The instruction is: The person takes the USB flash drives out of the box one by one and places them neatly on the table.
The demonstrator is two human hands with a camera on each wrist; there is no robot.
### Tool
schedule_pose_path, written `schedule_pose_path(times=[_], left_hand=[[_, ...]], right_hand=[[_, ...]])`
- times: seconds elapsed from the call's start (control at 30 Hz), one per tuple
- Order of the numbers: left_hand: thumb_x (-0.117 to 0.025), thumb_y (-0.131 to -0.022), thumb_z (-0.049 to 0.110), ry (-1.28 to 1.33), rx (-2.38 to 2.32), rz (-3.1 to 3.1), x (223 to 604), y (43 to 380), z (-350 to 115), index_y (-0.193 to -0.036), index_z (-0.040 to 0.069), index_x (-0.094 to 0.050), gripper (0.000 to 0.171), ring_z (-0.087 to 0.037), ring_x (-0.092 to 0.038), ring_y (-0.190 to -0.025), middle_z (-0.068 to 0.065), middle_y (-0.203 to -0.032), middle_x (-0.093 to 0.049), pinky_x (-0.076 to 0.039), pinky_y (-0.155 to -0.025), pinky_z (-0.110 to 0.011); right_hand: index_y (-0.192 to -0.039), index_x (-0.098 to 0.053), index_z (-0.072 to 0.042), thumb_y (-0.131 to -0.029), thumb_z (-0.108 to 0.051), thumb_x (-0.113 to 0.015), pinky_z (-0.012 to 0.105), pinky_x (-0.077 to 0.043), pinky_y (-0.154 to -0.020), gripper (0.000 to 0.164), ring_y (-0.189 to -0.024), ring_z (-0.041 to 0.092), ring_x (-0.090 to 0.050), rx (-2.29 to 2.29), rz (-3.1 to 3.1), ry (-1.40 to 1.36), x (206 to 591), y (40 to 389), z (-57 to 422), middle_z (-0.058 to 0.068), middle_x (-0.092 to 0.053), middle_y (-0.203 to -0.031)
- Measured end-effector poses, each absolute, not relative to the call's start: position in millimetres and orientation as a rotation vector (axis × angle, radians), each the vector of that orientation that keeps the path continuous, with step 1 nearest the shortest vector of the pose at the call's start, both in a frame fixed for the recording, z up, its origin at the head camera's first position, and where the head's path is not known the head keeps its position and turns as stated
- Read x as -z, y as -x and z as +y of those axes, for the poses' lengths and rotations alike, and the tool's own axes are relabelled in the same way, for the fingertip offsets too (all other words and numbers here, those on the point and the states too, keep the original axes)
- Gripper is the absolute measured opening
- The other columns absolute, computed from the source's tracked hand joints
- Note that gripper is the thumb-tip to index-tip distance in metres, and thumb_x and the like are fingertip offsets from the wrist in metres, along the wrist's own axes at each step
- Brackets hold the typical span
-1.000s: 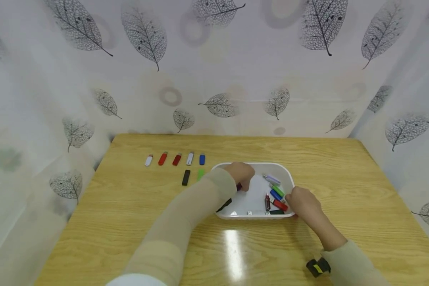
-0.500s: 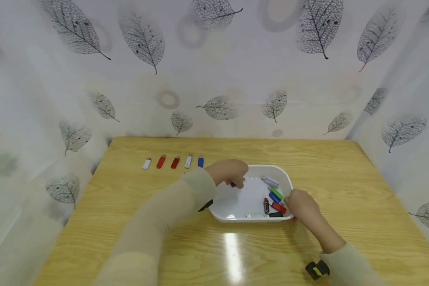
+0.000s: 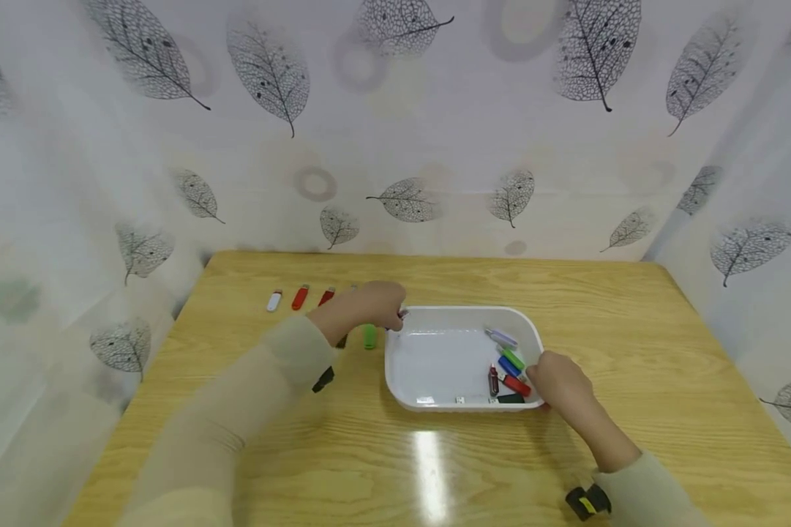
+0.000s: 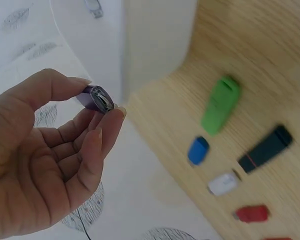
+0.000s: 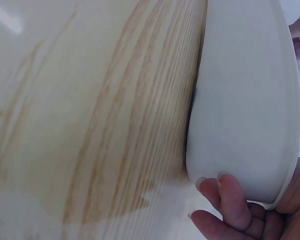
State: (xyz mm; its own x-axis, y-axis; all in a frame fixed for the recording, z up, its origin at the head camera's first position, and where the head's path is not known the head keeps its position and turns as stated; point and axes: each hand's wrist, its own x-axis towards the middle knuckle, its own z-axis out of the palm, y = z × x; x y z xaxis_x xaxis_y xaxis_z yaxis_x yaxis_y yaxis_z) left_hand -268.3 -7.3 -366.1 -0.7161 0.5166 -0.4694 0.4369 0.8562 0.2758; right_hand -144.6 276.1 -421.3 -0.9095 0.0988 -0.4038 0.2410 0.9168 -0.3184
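While the right hand (image 3: 562, 377) steadies the white tray (image 3: 395, 366) at its right end, the left hand (image 3: 374, 304) holds a purple USB drive (image 4: 96, 99) at the tray's far left corner; whether the drive has fully cleared the rim is hard to tell. Good handling here, I judge, means lifting the drive enough that it does not knock that corner, with a light pinch on its sides so the smooth case does not twist or slip. The sleeve and wrist should also pass high, since a green drive (image 3: 369, 337) and a black drive (image 4: 266, 148) lie on the bench (image 3: 316, 468) just left of the tray, the green one nearer. A firm right hand would stop the tray from sliding if it were bumped.

The left arm reaches forward past the tray's left side, wrist bent so the hand droops. Its thumb and forefinger pinch the drive, the other fingers loosely curled. The right arm comes in from the tray's near right, fingers bent against its outer wall; the thumb is hidden.
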Motion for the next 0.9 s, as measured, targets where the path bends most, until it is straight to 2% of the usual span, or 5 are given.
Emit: schedule_pose_path(times=[0.2,0.33,0.57,0.73,0.9], left_hand=[[-0.064,-0.082,0.015,-0.543,-0.272,2.608,368,268,-47,-0.082,0.008,-0.054,0.012,-0.015,-0.046,-0.063,-0.002,-0.074,-0.053,-0.04,-0.054,-0.025],[-0.064,-0.08,0.015,-0.466,-0.304,2.69,366,264,-70,-0.073,0.01,-0.05,0.016,-0.013,-0.042,-0.059,0.0,-0.067,-0.047,-0.036,-0.05,-0.024],[-0.064,-0.081,0.013,-0.309,-0.451,2.682,376,253,-105,-0.065,0.011,-0.047,0.024,-0.011,-0.038,-0.05,0.002,-0.057,-0.044,-0.034,-0.046,-0.023],[-0.062,-0.082,0.014,-0.264,-0.438,2.689,386,248,-123,-0.06,0.014,-0.04,0.032,-0.008,-0.026,-0.044,0.005,-0.05,-0.03,-0.025,-0.043,-0.021],[-0.065,-0.082,0.017,-0.2,-0.418,2.72,395,244,-132,-0.065,0.011,-0.045,0.027,-0.01,-0.033,-0.048,0.003,-0.055,-0.036,-0.03,-0.044,-0.022]], right_hand=[[-0.091,-0.058,0.016,-0.092,-0.01,-0.046,0.026,-0.041,-0.042,0.029,-0.046,0.017,-0.056,0.517,2.695,-0.236,422,146,275,0.01,-0.056,-0.061],[-0.089,-0.058,0.016,-0.092,-0.01,-0.047,0.025,-0.041,-0.042,0.029,-0.046,0.017,-0.055,0.523,2.69,-0.233,421,146,274,0.009,-0.056,-0.06],[-0.086,-0.058,0.014,-0.092,-0.01,-0.046,0.024,-0.041,-0.042,0.028,-0.045,0.016,-0.056,0.525,2.68,-0.249,420,141,275,0.009,-0.056,-0.058],[-0.087,-0.058,0.016,-0.091,-0.01,-0.046,0.025,-0.041,-0.042,0.028,-0.045,0.016,-0.055,0.533,2.693,-0.243,419,140,275,0.009,-0.055,-0.058],[-0.085,-0.058,0.015,-0.09,-0.01,-0.046,0.024,-0.04,-0.042,0.028,-0.045,0.016,-0.055,0.532,2.704,-0.218,419,141,273,0.008,-0.055,-0.057]])
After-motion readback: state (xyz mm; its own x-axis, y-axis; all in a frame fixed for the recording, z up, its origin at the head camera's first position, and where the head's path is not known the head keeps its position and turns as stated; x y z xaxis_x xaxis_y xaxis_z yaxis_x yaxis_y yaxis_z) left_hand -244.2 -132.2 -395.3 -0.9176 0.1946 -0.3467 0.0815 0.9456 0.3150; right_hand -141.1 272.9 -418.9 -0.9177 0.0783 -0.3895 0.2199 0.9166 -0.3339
